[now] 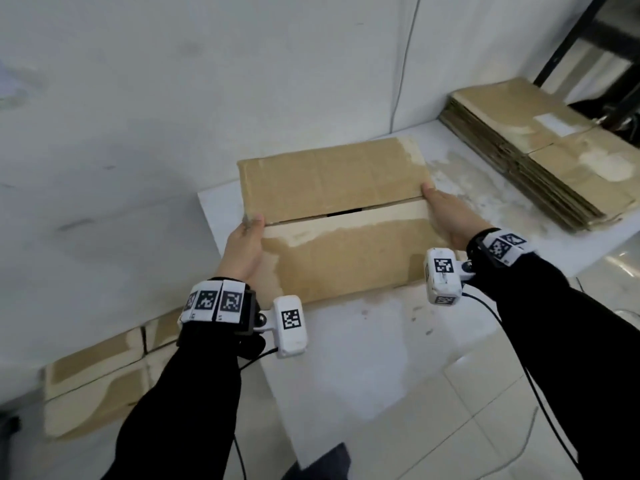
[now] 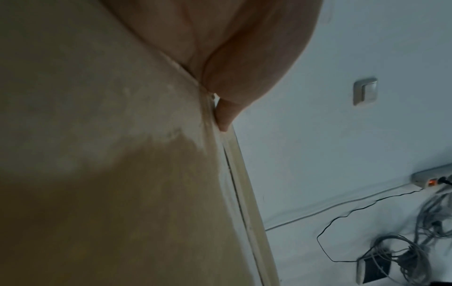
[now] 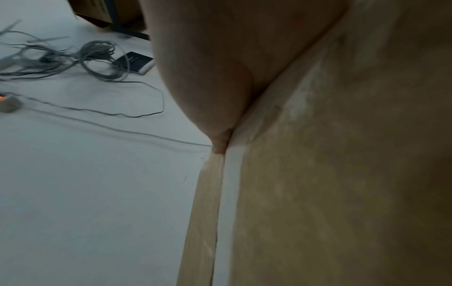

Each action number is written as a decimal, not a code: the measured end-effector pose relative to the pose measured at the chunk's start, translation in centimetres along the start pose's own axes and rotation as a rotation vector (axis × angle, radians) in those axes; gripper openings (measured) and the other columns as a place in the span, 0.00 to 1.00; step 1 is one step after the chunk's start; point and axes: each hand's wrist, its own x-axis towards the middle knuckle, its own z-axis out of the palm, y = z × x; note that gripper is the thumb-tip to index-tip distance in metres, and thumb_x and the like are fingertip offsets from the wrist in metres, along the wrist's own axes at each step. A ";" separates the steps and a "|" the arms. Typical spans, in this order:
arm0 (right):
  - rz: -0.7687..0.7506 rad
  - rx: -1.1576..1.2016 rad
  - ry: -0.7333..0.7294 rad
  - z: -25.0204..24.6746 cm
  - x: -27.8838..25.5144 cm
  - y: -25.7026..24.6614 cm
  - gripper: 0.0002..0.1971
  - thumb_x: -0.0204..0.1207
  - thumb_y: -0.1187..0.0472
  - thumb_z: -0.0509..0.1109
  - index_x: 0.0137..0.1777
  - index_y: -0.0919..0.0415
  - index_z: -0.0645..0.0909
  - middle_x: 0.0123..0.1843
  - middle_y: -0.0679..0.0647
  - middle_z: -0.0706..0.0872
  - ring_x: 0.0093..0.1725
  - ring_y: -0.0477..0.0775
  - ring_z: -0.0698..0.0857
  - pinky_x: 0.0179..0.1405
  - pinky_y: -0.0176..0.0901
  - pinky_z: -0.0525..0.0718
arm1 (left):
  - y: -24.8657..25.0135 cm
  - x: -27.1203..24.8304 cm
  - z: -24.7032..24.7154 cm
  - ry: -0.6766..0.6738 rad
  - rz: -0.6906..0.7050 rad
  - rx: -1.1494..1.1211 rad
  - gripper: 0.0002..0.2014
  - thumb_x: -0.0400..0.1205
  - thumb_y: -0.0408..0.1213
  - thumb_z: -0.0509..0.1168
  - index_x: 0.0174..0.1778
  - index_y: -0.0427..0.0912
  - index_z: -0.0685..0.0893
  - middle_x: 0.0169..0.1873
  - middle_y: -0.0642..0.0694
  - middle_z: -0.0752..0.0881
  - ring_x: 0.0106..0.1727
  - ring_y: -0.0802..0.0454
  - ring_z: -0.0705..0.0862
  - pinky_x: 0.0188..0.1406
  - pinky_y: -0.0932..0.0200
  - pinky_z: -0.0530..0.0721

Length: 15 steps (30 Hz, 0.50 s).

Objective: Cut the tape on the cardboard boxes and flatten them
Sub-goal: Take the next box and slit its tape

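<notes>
Here a cardboard box (image 1: 339, 220) is being held at its two short ends above a white table (image 1: 363, 348), its top flaps meeting along a seam that is gaping slightly near the middle. The box is being gripped at its left end by the left hand (image 1: 242, 249), the thumb being laid on top beside the seam while the other fingers are being hidden under the edge. At the opposite end it is being grasped by the right hand (image 1: 450, 216), thumb likewise on top near the seam. In the left wrist view the left palm (image 2: 220, 48) is being pressed flat against the box side, one fingertip being shown at the corner edge; in the right wrist view the same is being shown for the right palm (image 3: 220, 58). A stack of flattened cardboard boxes (image 1: 533, 150) is being kept at the far right of the table, well apart from the held box. Another cardboard box (image 1: 100, 375) is being left on the floor by the wall, below the left forearm. Loose cables (image 2: 396, 241) are being shown lying on the floor.
</notes>
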 end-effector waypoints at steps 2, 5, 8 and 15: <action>0.018 0.002 -0.022 -1.5 2.1 0.0 0.20 0.85 0.44 0.53 0.53 0.59 0.78 0.49 0.58 0.86 0.46 0.59 0.85 0.57 0.55 0.83 | 0.5 0.8 2.2 0.018 -0.030 0.016 0.25 0.86 0.54 0.55 0.70 0.39 0.78 0.61 0.38 0.85 0.60 0.41 0.84 0.68 0.42 0.78; 0.041 -0.023 -0.059 -3.6 5.2 1.5 0.23 0.85 0.43 0.53 0.58 0.62 0.80 0.53 0.61 0.86 0.49 0.61 0.86 0.57 0.56 0.84 | 0.6 1.9 5.6 0.033 -0.078 0.056 0.24 0.87 0.52 0.54 0.71 0.38 0.77 0.61 0.39 0.84 0.59 0.42 0.84 0.66 0.47 0.78; 0.091 0.018 -0.095 -4.4 6.6 3.7 0.26 0.85 0.43 0.52 0.64 0.65 0.77 0.57 0.63 0.85 0.54 0.63 0.85 0.58 0.57 0.84 | 1.6 1.7 7.8 0.088 -0.037 0.164 0.21 0.89 0.47 0.51 0.70 0.37 0.77 0.60 0.41 0.82 0.57 0.45 0.81 0.57 0.56 0.76; 0.113 0.300 0.063 -4.8 6.6 7.5 0.17 0.84 0.68 0.50 0.68 0.54 0.72 0.55 0.57 0.83 0.48 0.56 0.80 0.48 0.48 0.81 | 5.6 -1.3 11.2 0.467 0.203 0.537 0.25 0.86 0.47 0.59 0.79 0.45 0.66 0.75 0.42 0.72 0.73 0.43 0.73 0.74 0.48 0.68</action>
